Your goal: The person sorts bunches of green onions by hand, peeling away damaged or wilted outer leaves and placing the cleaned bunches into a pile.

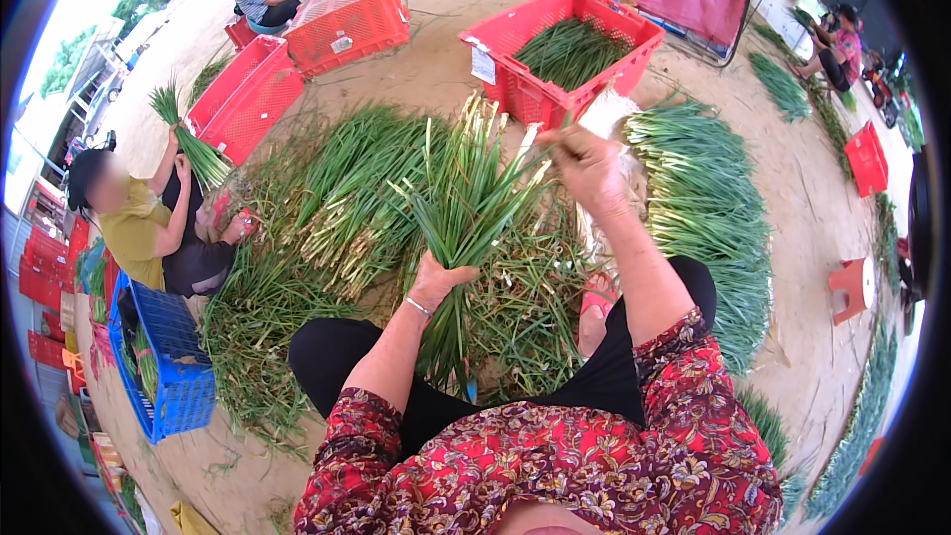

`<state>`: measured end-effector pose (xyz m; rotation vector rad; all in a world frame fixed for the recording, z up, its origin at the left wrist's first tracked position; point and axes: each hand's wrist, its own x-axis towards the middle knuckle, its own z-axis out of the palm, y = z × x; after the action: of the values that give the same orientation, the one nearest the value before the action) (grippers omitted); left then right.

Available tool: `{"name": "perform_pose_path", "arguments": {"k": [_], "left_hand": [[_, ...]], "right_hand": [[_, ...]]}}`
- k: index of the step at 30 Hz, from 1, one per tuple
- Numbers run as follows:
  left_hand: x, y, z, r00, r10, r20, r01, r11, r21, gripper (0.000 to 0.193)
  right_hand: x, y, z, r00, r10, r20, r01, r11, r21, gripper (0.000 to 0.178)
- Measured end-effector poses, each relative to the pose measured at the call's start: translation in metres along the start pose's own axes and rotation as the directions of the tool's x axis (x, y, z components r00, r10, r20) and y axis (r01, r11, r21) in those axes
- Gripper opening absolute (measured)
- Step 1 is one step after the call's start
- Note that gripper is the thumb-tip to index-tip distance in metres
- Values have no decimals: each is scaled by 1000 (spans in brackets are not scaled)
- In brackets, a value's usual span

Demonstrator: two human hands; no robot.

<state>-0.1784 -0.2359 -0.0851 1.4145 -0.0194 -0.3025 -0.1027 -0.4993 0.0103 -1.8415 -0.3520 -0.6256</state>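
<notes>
My left hand (436,282) is closed around the lower part of a bunch of chives (461,203). Their pale stem ends point up and away from me, while the dark leaves hang down between my knees. Just right of the stem ends, my right hand (591,170) is raised with its fingers pinched together; what lies between the fingertips is too small to make out. Loose chives (362,178) lie heaped beyond my left hand. Under the bunch is a mat of leaf scraps (530,307). To my right, tidy chives (703,208) form a long row.
A red crate (485,40) with chives stands ahead. More red crates (347,25) are at the far left, near a seated person (139,223) holding chives. A blue crate (183,391) is at the near left. A red stool (850,292) stands right.
</notes>
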Motion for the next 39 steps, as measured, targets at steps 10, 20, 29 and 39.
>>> {"name": "perform_pose_path", "arguments": {"k": [10,20,29,39], "left_hand": [[15,-13,-26,1000,26,14,-22,979,-203,20],[4,5,4,992,-3,125,22,988,-151,32],[6,15,10,992,16,122,6,985,-174,32],[18,3,4,995,87,45,-72,960,-270,38]], "right_hand": [[6,5,-82,897,221,384,-77,931,-357,37],[-12,14,17,925,346,156,-277,897,-345,44],[-32,-2,26,971,-20,237,95,946,-310,9],[-30,-61,7,332,-50,942,-791,530,307,12]]}}
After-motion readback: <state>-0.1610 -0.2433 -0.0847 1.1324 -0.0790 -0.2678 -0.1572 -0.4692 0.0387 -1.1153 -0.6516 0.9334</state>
